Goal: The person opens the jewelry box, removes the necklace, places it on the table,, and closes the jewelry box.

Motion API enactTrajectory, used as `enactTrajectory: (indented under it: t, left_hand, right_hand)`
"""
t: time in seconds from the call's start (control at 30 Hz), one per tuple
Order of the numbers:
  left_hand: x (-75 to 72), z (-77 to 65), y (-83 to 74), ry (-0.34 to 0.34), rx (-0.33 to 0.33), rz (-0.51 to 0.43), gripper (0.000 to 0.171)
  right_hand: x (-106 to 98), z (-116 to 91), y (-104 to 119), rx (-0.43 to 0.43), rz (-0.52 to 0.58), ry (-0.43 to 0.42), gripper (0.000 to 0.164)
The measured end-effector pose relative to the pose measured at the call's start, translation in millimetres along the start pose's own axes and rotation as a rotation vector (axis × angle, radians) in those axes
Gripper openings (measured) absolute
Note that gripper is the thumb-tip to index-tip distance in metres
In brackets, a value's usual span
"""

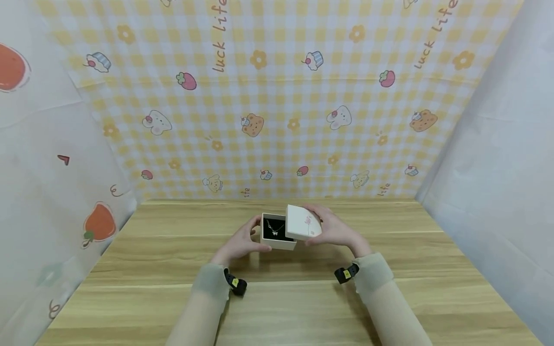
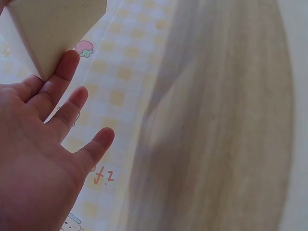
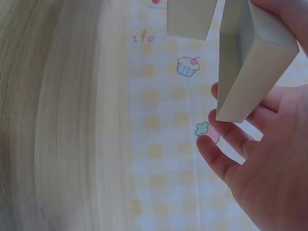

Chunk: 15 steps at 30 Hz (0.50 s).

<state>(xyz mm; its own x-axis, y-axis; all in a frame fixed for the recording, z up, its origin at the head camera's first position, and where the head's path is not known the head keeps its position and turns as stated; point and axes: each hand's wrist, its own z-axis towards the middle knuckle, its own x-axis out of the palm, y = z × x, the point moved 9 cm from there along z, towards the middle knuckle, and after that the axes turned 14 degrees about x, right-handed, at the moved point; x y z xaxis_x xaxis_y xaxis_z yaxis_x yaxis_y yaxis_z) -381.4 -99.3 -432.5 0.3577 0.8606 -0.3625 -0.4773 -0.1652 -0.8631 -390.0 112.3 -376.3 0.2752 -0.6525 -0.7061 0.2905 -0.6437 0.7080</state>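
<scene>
A small white jewelry box base (image 1: 279,244) with a black lining is held by my left hand (image 1: 243,242), thumb on its near side and fingers at the far left. On the lining lies a fine necklace (image 1: 274,230) with a butterfly pendant. My right hand (image 1: 335,230) grips the white lid (image 1: 298,221), which has a pink flower print. The lid is tilted and overlaps the right part of the base in the head view. In the right wrist view the hollow underside of the lid (image 3: 255,62) faces the box base (image 3: 190,19). The left wrist view shows a box corner (image 2: 57,29) at the fingers.
Both hands are above a wood-grain table (image 1: 277,312). A yellow checked cloth (image 1: 277,96) hangs behind it, with pale cloth walls (image 1: 497,168) at the sides. Each wrist wears a black strap camera (image 1: 237,286).
</scene>
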Motion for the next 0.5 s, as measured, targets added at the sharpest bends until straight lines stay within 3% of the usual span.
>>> enactTrajectory:
  t: [0.5]
  left_hand:
    - [-0.1, 1.7, 2.6, 0.007, 0.025, 0.019, 0.085]
  right_hand:
    - [-10, -5, -15, 0.022, -0.027, 0.006, 0.099]
